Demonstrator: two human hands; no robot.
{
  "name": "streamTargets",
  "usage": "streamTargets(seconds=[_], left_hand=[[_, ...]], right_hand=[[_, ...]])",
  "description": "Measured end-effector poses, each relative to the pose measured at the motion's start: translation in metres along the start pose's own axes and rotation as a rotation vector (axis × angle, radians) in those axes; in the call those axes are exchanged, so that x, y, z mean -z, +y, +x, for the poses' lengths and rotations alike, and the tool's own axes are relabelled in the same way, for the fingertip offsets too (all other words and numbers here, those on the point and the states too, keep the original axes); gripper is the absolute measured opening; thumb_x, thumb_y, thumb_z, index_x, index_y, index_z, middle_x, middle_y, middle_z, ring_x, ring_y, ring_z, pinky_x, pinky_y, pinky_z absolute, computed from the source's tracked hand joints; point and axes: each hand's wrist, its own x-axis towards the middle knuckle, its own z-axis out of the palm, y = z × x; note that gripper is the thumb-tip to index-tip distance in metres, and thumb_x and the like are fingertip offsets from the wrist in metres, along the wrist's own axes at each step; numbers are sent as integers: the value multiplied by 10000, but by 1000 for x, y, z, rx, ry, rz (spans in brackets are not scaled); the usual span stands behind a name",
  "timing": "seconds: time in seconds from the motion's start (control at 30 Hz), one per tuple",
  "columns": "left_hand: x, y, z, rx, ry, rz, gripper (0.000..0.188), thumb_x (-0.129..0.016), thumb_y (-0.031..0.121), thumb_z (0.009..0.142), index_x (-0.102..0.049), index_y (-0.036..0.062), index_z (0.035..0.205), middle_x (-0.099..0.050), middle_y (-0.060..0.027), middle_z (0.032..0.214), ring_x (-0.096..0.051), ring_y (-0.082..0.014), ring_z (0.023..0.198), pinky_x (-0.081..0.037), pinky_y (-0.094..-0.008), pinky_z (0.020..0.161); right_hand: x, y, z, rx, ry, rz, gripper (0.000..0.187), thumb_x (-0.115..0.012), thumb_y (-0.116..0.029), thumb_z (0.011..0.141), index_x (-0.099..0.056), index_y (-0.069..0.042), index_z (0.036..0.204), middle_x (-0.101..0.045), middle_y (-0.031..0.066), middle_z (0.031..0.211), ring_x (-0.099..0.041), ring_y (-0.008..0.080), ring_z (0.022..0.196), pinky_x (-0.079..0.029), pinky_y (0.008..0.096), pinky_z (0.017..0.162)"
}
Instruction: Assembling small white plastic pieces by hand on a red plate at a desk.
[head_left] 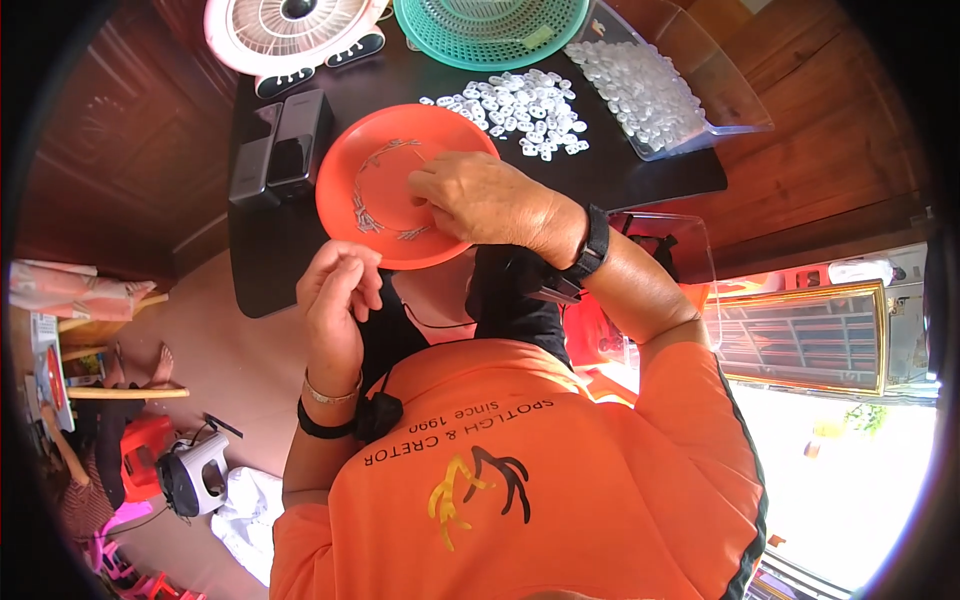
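A shallow round orange bowl (335, 165) stands at the table's near edge, with thin grey metal pins (362, 212) scattered around its inside. My right hand (480, 195) reaches into the bowl from the right. Its fingers are pinched down toward the bottom, and whatever lies between them is hidden. Just outside the near left rim, my left hand (335, 300) is raised with the fingers curled against the thumb; I cannot make out what it holds, if anything. Beyond the bowl lies a loose pile of small white oval pieces with holes (525, 110).
Right of the pile, a transparent bin (740, 125) holds many small whitish pieces (640, 90). A green perforated basket (480, 52) and a pink fan (297, 40) stand at the back of the dark table (640, 185). Dark grey box-shaped devices (297, 145) flank the bowl's left. Another person sits far left.
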Motion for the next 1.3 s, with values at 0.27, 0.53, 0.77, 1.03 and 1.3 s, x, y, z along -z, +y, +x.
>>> streamTargets(seconds=[0.27, 0.53, 0.77, 1.03, 1.3], left_hand=[[15, -3, 8, -101, 119, 202, 199, -478, 175, 905, -607, 24, 889, -636, -66, 945, -527, -63, 622, -308, -168, 476], [16, -11, 14, -203, 7, 216, 209, -487, 181, 921, -602, 6, 911, -619, -73, 922, -584, -121, 709, -453, -219, 576], [20, -8, -3, -116, 99, 128, 232, -470, 168, 931, -601, -23, 924, -605, -76, 899, -590, -132, 791, -530, -264, 673], [28, -8, -12, -107, 118, 115, 230, -462, 150, 928, -604, -30, 926, -600, -87, 914, -591, -141, 817, -536, -264, 676], [27, -9, -15, -109, 131, 99, 207, -452, 120, 930, -597, -28, 920, -597, -96, 940, -594, -144, 828, -531, -255, 679]], right_hand=[[11, 2, -2, 64, 169, -53, 123, -623, -115, 765, -592, -54, 867, -584, 104, 815, -602, 300, 798, -508, 394, 667], [42, 111, -3, -218, 209, -490, 326, -565, -11, 764, -656, -123, 1056, -609, 66, 1063, -570, 275, 1033, -506, 396, 818], [34, 109, -24, -296, 23, -454, 399, -533, 33, 763, -646, -144, 1102, -605, 54, 1136, -551, 263, 1083, -504, 375, 858], [45, 112, -30, -205, 126, -393, 296, -554, -42, 804, -660, -135, 1064, -628, 58, 1074, -579, 268, 1026, -505, 380, 839], [33, 108, 52, -226, -13, -233, 209, -594, -189, 815, -689, -110, 985, -659, 109, 904, -620, 317, 909, -502, 422, 794]])
